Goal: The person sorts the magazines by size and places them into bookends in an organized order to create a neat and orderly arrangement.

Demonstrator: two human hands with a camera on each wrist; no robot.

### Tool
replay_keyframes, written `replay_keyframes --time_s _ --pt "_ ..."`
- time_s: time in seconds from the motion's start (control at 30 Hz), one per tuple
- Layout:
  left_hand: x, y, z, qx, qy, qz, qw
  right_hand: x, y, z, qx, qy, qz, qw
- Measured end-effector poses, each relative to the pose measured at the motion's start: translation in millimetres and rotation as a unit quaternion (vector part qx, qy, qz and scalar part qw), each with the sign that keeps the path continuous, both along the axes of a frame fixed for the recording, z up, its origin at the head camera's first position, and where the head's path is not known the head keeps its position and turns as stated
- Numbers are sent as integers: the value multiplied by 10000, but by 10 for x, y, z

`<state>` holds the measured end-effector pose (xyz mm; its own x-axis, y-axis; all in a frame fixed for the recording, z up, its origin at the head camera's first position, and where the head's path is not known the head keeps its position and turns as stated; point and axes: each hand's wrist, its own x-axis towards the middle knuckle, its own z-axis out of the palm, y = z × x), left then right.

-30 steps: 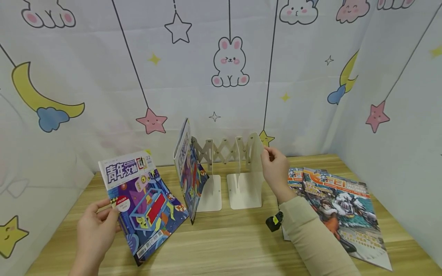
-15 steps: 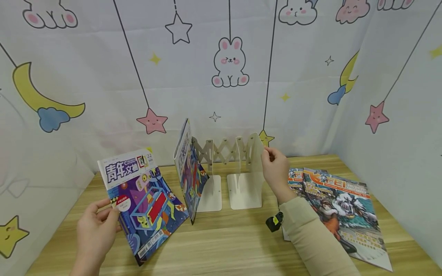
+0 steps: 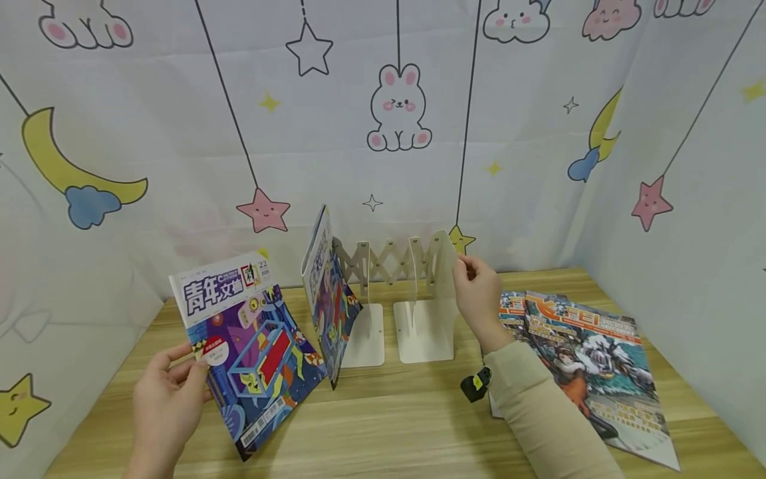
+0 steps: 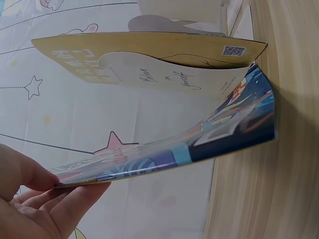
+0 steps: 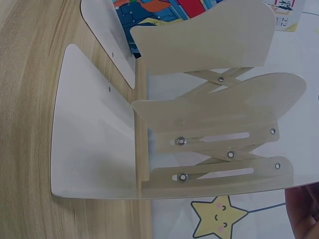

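My left hand (image 3: pixel 170 392) pinches a colourful magazine (image 3: pixel 263 366) by its left edge, thumb on the cover and fingers behind. The magazine leans back, its lower right corner on the table beside a matching magazine (image 3: pixel 326 286). That second magazine stands upright in the left part of an expandable metal bookend (image 3: pixel 445 293) with crossed slats at the back. My right hand (image 3: pixel 481 299) pinches the upper edge of the bookend's right end panel. In the left wrist view, a white panel (image 4: pixel 164 77) lettered in script stands against the upright magazine's tan side (image 4: pixel 199 45).
Two overlapping magazines (image 3: pixel 598 372) with orange titles lie flat on the right of the wooden table (image 3: pixel 407 426), partly behind the right forearm. A white curtain (image 3: pixel 335 133) with cartoon prints hangs behind and along both sides.
The held magazine has tipped a little more upright, its top edge rising slightly and turning to the right. My right hand, the bookend and the standing magazine have stayed put.
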<state>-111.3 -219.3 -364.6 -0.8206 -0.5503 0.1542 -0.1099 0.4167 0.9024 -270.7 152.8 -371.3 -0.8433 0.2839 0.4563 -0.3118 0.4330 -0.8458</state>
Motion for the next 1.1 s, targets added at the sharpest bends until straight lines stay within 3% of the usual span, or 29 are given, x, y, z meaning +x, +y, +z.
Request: replay_keyframes --time_s 0.57,1.1 --pt "28 83 65 -10 230 -12 9997 -24 1 -5 65 6 2 10000" --pt "90 130 82 -17 756 181 9970 -3 -3 4 48 63 -52 10000"
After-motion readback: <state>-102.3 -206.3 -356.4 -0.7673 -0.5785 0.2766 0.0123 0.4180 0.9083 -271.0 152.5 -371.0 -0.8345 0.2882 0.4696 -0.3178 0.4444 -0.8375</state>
